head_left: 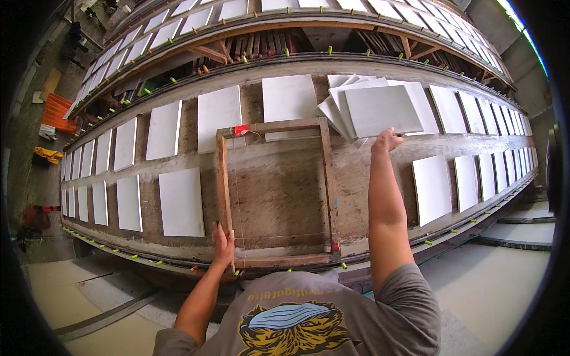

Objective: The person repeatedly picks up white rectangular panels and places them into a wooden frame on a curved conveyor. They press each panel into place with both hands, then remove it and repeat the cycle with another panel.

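Observation:
A wooden frame [224, 178], open in the middle with thin strings stretched across it, lies on the long table before me. My left hand [223, 244] grips the frame's left bar near its front corner. To the right of the frame, several white panels [350, 113] lie in a fanned, uneven pile. My right hand [387, 140] reaches out and holds the top white panel [383, 110] by its near edge; some of the fingers are hidden under it. Red tape [241, 130] marks the frame's far left corner.
White panels stand in spaced rows along the table, such as one left of the frame [181, 202] and one to the right [432, 188]. Green clips [427, 242] line the table's edges. Beyond is another long table [309, 25] with panels; an orange object [58, 113] lies far left.

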Demonstrator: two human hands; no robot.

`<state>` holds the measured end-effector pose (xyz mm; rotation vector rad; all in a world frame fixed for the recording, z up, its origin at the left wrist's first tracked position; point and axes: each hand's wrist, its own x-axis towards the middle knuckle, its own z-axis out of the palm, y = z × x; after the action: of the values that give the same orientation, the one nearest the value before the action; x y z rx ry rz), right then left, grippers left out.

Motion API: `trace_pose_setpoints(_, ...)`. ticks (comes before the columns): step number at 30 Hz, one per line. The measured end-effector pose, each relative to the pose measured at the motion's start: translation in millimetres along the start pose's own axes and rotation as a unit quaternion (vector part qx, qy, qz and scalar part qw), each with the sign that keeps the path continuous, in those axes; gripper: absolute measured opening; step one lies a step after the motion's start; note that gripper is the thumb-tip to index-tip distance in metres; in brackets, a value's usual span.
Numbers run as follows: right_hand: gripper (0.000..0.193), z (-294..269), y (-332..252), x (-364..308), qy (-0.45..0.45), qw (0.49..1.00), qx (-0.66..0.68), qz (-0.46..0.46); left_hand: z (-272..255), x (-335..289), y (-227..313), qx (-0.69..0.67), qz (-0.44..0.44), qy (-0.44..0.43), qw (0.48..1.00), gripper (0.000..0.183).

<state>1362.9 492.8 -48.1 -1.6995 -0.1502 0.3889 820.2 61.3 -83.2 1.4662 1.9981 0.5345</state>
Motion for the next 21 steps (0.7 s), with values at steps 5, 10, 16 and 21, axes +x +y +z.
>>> trace_pose_setpoints(5, 0.051, -46.9, -11.3, -3.3, -0.134, 0.968, 0.197, -0.084, -4.6, 10.4, 18.1, -0.02, 0.006, -0.038, 0.999, 0.079)
trace_pose_setpoints(10, 0.065, -117.1, -20.1, -150.1, -0.429, 0.903, 0.001, -0.032, 1.7, -3.5, 3.2, -0.007, 0.017, -0.014, 1.0, 0.08)
trace_pose_setpoints(16, 0.058, -141.0, 53.2, -257.1, -0.512, 0.855, -0.075, 0.029, 0.5, 12.5, 18.8, -0.015, 0.03, -0.01, 0.999, 0.08)
trace_pose_setpoints(21, 0.051, -144.8, 97.1, -295.6, -0.508, 0.851, -0.127, -0.037, 6.7, 13.7, 12.5, -0.019, 0.029, -0.01, 0.999, 0.079)
